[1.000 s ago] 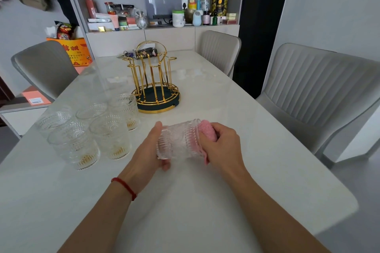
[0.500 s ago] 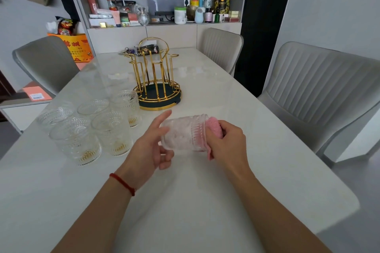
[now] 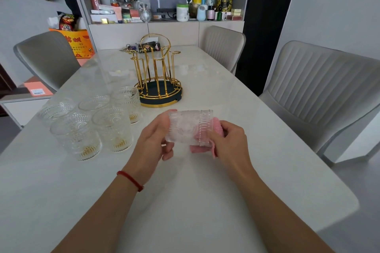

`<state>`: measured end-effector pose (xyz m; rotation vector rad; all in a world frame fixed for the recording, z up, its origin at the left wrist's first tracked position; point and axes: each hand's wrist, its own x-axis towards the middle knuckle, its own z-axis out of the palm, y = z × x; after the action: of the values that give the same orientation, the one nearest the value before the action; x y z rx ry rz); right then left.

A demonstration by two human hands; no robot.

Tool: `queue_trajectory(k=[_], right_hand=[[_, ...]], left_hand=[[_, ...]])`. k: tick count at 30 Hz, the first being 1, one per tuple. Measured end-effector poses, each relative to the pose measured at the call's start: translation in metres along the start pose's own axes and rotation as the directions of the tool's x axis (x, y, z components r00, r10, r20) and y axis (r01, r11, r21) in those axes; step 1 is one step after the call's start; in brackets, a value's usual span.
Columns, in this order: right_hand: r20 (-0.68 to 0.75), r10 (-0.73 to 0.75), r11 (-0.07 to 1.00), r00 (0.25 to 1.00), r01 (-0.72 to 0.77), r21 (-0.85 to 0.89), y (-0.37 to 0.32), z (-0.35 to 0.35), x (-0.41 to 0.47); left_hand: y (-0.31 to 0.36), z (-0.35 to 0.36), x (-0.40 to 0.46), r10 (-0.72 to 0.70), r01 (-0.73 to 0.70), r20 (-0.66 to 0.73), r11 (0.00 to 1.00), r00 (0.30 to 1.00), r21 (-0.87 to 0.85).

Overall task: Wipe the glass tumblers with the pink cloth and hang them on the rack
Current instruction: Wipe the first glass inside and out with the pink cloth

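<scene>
table: white marble-look top [image 3: 205,201], long, running away from the viewer
near the left edge: five empty ribbed glass tumblers [image 3: 112,128] standing upright, bunched close together
middle, further back: gold wire rack [image 3: 157,76] on a round dark base, nothing hanging on it
far edge: bunch of keys [image 3: 128,47] beside a small dark patterned box [image 3: 148,46]

A bumpy glass tumbler [image 3: 188,127] is lying on its side in the air, its mouth pointing right. The pink cloth [image 3: 205,139] is sitting stuffed in its mouth. Five more tumblers [image 3: 92,121] are standing upright together, left of the empty gold rack [image 3: 158,80].
</scene>
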<state>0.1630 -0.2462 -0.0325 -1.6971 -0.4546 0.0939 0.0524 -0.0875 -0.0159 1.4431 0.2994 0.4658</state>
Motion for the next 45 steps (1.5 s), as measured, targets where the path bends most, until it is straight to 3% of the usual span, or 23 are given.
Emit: queue_trajectory(k=[3,6,9,11,13,17,19,22,25,29,32,35,37,42,44,45], right_hand=[[-0.002,-0.14,0.986,0.99,0.139,-0.089,-0.008,0.0,-0.009],[-0.002,-0.176,0.979,0.984,0.174,-0.108,-0.014,0.001,-0.013],[-0.025,-0.146,0.978,0.989,0.14,-0.155,-0.011,0.003,-0.011],[-0.042,-0.128,0.973,0.991,0.117,-0.201,-0.007,0.002,-0.008],[-0.024,-0.14,0.973,0.99,0.133,-0.189,-0.006,0.0,-0.008],[0.056,-0.304,0.937,0.951,0.309,-0.162,-0.011,-0.004,-0.018],[0.029,-0.315,0.935,0.949,0.315,-0.163,-0.012,-0.004,-0.016],[-0.044,-0.236,0.967,0.971,0.23,-0.113,-0.011,-0.004,-0.013],[0.02,-0.211,0.976,0.977,0.212,-0.046,-0.007,-0.007,-0.009],[0.096,-0.188,0.963,0.977,0.164,0.214,-0.01,-0.011,-0.006],[0.065,-0.219,0.913,0.974,0.181,0.365,-0.022,-0.025,-0.002],[0.097,-0.338,0.923,0.936,0.309,0.229,-0.045,-0.029,-0.001],[0.232,-0.415,0.909,0.88,0.393,0.137,-0.06,-0.015,-0.002],[0.562,-0.49,0.792,0.667,0.609,-0.033,-0.067,0.001,-0.009],[0.597,-0.495,0.79,0.631,0.613,0.008,-0.065,-0.017,-0.006],[0.587,-0.485,0.807,0.648,0.59,0.014,-0.063,-0.027,-0.005]], left_hand=[[0.0,0.006,0.004,-0.153,0.174,-0.173,0.979,0.973,0.111],[0.001,0.006,0.001,-0.285,0.31,-0.183,0.942,0.941,0.129],[-0.003,0.002,-0.001,-0.313,0.311,-0.002,0.943,0.95,-0.117],[-0.004,0.002,-0.002,-0.236,0.244,0.064,0.944,0.97,-0.221],[-0.002,0.004,-0.002,-0.189,0.191,0.023,0.968,0.982,-0.162],[0.005,-0.001,-0.003,-0.328,0.33,-0.062,0.943,0.943,0.032],[0.005,-0.004,-0.002,-0.336,0.336,-0.013,0.941,0.942,-0.039],[0.009,-0.004,-0.003,-0.259,0.259,0.029,0.935,0.965,-0.243],[0.013,-0.003,-0.003,-0.163,0.144,-0.051,0.953,0.985,-0.267],[0.022,-0.011,-0.005,-0.011,-0.019,-0.146,0.979,0.989,-0.201],[0.034,-0.026,-0.009,0.148,-0.144,-0.209,0.989,0.967,0.034],[0.035,-0.029,-0.014,0.265,-0.206,-0.135,0.917,0.955,0.341],[0.035,-0.021,-0.016,0.285,-0.23,-0.062,0.869,0.957,0.438],[0.036,-0.015,-0.017,0.301,-0.262,0.005,0.822,0.954,0.506],[0.038,-0.015,-0.019,0.288,-0.261,0.016,0.841,0.958,0.473],[0.038,-0.013,-0.02,0.273,-0.254,0.023,0.854,0.962,0.455]])
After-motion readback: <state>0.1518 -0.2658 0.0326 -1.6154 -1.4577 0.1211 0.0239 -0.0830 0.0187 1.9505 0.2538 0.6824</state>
